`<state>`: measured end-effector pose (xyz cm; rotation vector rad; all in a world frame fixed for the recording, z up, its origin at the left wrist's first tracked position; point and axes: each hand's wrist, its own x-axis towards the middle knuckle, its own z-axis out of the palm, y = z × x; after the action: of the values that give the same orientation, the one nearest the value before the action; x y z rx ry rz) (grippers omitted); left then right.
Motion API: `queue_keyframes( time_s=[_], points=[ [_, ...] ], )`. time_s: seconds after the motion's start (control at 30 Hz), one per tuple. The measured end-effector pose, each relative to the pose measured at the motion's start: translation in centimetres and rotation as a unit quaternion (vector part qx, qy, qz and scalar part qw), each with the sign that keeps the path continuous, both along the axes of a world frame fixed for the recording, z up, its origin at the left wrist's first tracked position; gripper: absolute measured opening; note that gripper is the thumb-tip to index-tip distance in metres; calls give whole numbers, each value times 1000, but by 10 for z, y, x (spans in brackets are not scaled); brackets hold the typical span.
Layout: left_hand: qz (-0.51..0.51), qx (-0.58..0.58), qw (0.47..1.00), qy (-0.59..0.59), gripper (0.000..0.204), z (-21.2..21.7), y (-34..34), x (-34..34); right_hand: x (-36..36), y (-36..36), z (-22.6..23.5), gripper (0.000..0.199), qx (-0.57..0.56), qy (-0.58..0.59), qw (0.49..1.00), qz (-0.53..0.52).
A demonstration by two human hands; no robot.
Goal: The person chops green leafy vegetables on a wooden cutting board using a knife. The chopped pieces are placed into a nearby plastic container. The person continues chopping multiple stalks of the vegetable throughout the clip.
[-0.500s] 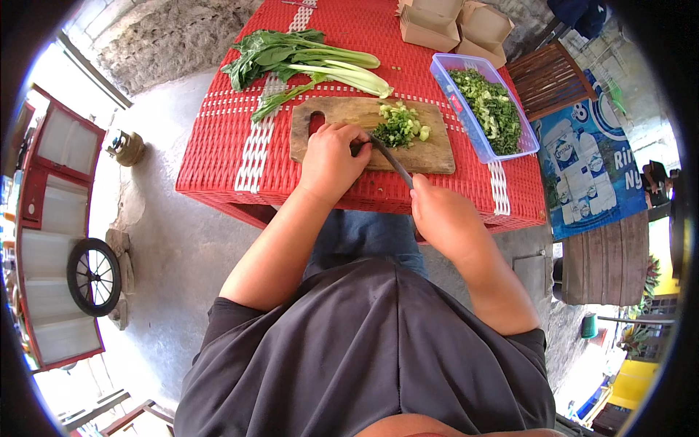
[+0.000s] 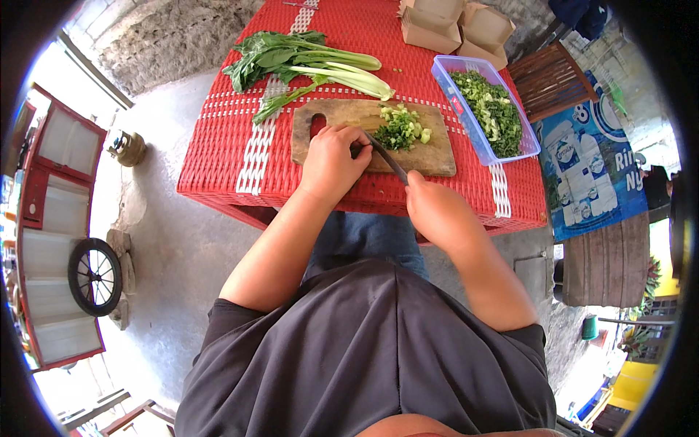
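Observation:
My right hand (image 2: 439, 213) is closed round the handle of a knife (image 2: 391, 162), whose dark blade slants up and left over a wooden cutting board (image 2: 437, 156). Over the board's near left part, my left hand (image 2: 331, 166) is closed, fingers curled at the blade's far end. What it grips is mostly hidden; only something dark shows under the fingers. Chopped greens (image 2: 399, 132), dark leaf bits and pale stem pieces, lie in a pile beyond the blade. Past the board rests a bunch of leafy greens (image 2: 291, 58) with pale stalks pointing right.
To the right of the board stands a clear bluish plastic container (image 2: 467, 130) of chopped greens. Open brown cardboard boxes (image 2: 429, 28) sit at the table's far right. The red woven table (image 2: 211, 156) has white stripes; its near edge is in front of me.
My right hand has shifted slightly left and up with the knife, and the blade lies closer to the left fingers. The left hand has barely moved.

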<state>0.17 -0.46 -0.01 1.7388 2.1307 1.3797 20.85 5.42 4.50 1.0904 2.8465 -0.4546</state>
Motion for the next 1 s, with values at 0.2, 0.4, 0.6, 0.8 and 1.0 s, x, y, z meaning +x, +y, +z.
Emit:
queue_keyframes(
  time_s=[0.2,0.4,0.6,0.8,1.0],
  points=[
    [11,1,1000,1,12,-3,1,-1,10,-11,14,21,7,7,1000,-3],
    [11,5,1000,-4,12,-1,0,0,8,-14,14,20,25,1,1000,5],
    [7,-1,1000,1,11,-1,2,-2,4,-10,10,18,12,-5,1000,8],
    [2,-4,1000,6,11,0,2,-3,-14,0,1,18,-8,-11,1000,-2],
    [4,22,1000,12,12,-3,1,-3,-4,1,3,20,-4,10,1000,12]
  ],
)
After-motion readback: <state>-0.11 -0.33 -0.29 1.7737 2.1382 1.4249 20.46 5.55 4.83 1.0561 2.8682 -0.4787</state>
